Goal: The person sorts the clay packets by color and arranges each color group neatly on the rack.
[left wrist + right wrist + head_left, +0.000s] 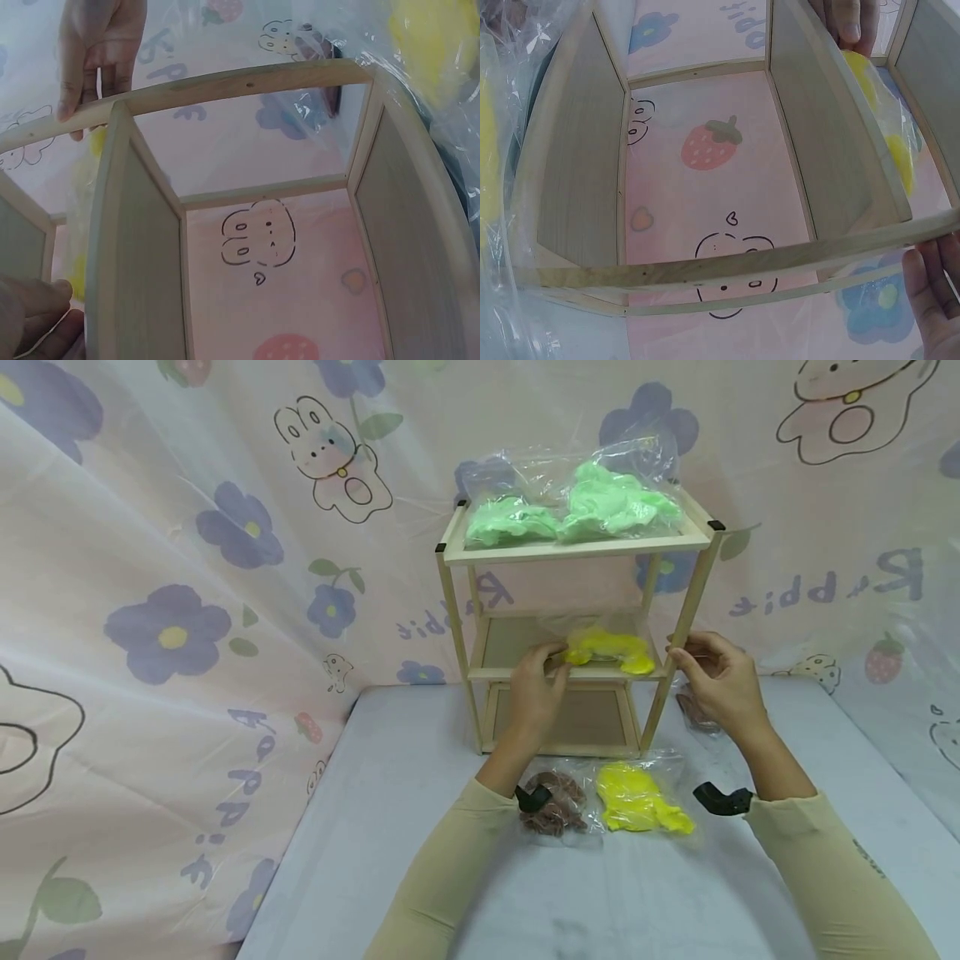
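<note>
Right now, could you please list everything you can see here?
Wooden shelf: one, pale, centre.
Yellow lumps: two, yellow, middle tier and before the shelf.
Green lumps: two, pale green, top tier.
Brown lumps: two, brown, before the shelf and right of it.
Plastic bags: count unclear, clear, around the lumps.
Table: one, whitish, under the shelf.
Printed cloth: count unclear, pinkish, behind the table.
Corner caps: three visible, black, shelf top.
Sleeves: two, beige, forearms.
Wrist pieces: two, black, at sleeve ends.
Left hand: one, bare, at middle-tier yellow lump.
Right hand: one, bare, gripping right front post.
</note>
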`<action>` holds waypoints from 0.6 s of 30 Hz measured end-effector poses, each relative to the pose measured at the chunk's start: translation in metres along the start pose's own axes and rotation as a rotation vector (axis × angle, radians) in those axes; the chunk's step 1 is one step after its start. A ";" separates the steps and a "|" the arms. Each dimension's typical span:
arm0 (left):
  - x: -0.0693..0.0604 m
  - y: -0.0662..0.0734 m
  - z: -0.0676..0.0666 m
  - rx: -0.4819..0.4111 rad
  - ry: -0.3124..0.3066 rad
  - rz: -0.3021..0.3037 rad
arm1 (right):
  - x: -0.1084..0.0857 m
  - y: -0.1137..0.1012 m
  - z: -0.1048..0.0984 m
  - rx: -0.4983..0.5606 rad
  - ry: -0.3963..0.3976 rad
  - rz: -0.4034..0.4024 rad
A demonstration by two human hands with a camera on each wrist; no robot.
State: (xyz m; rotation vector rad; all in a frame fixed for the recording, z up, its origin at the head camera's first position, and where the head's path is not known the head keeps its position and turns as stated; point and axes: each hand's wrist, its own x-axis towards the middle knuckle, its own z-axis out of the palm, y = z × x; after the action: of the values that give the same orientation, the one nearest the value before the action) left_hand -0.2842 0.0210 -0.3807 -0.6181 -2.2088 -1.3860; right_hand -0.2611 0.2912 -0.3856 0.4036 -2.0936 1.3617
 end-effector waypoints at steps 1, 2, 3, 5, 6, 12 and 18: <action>-0.002 -0.001 -0.003 0.005 0.002 -0.003 | 0.000 0.000 0.000 0.000 -0.001 -0.001; -0.004 -0.001 -0.006 0.014 0.007 -0.004 | 0.000 0.001 0.000 0.003 -0.002 -0.001; -0.006 -0.002 -0.009 0.026 0.013 -0.001 | 0.000 0.001 0.000 0.004 -0.003 -0.001; -0.010 -0.003 -0.016 0.056 0.022 0.003 | 0.000 0.003 0.000 0.009 -0.004 -0.002; -0.012 -0.004 -0.020 0.067 0.027 0.002 | 0.000 0.003 0.000 0.009 -0.004 -0.001; -0.020 -0.011 -0.040 0.041 0.082 0.040 | 0.000 0.003 0.000 0.009 -0.002 0.001; -0.027 -0.019 -0.063 0.064 0.162 0.083 | -0.001 -0.002 0.001 -0.004 -0.001 0.008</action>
State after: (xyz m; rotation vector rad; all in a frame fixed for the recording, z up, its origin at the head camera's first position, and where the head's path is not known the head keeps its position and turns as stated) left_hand -0.2652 -0.0469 -0.3860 -0.5479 -2.0673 -1.2728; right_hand -0.2595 0.2899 -0.3854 0.3953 -2.1007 1.3616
